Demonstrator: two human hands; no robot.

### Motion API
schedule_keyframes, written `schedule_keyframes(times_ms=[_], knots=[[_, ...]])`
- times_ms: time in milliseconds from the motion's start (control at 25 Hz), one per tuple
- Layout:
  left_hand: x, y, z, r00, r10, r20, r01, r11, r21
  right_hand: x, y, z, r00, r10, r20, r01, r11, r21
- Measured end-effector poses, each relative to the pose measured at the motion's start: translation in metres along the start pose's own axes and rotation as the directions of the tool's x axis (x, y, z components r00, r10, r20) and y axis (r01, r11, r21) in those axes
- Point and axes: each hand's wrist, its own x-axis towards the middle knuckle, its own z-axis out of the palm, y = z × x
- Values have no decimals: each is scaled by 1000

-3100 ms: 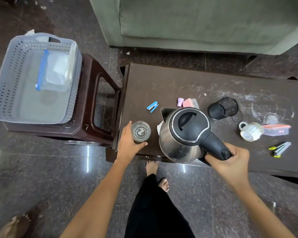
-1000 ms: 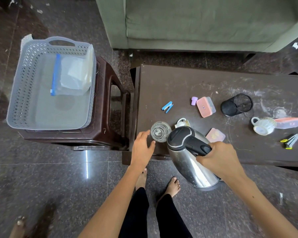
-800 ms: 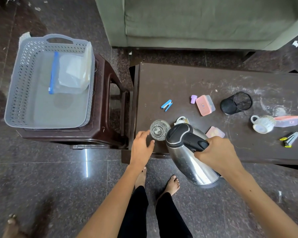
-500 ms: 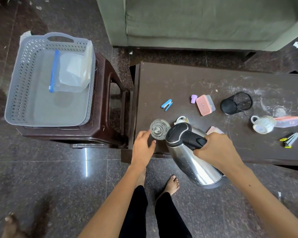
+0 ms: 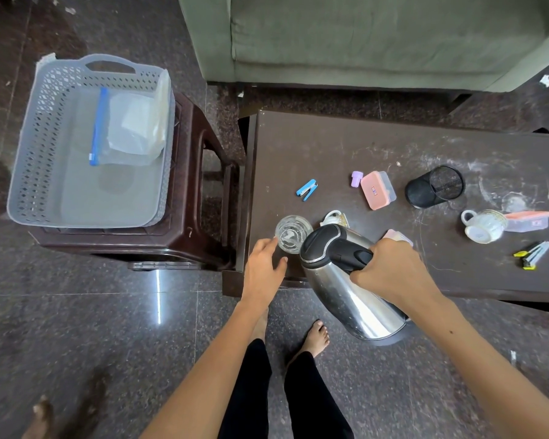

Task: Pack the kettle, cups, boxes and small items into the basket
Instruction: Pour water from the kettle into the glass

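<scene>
My right hand [image 5: 390, 270] grips the black handle of a steel kettle [image 5: 349, 289], which is tilted with its spout toward a clear glass [image 5: 292, 233] at the table's near left corner. My left hand [image 5: 265, 269] wraps its fingers around that glass. A white cup [image 5: 333, 218] lies just behind the kettle. A grey basket [image 5: 45, 198] sits on a dark stool at the left, with a clear zip bag [image 5: 127, 131] inside. Pink boxes [image 5: 376, 190], a second white cup [image 5: 482, 224], a blue stapler [image 5: 306, 190] and a black mesh cup [image 5: 433, 186] lie on the table.
The dark table [image 5: 346, 147] stands beside the brown stool [image 5: 203, 191], with a green sofa [image 5: 362, 36] behind. A pink-lidded box [image 5: 526, 220] and a yellow-grey tool [image 5: 533, 255] lie at the right. Another person's foot [image 5: 42, 416] shows at the bottom left.
The kettle has been lifted off the table and tilted over, spout toward the glass. My left hand has stayed on the glass.
</scene>
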Motion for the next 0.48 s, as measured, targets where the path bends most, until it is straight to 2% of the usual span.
schedule_keyframes(times_ms=[480], knots=[[-1, 4, -1, 1000, -6, 6, 6, 1000, -2, 1, -2, -5, 1000, 23, 1, -23, 1000, 21]])
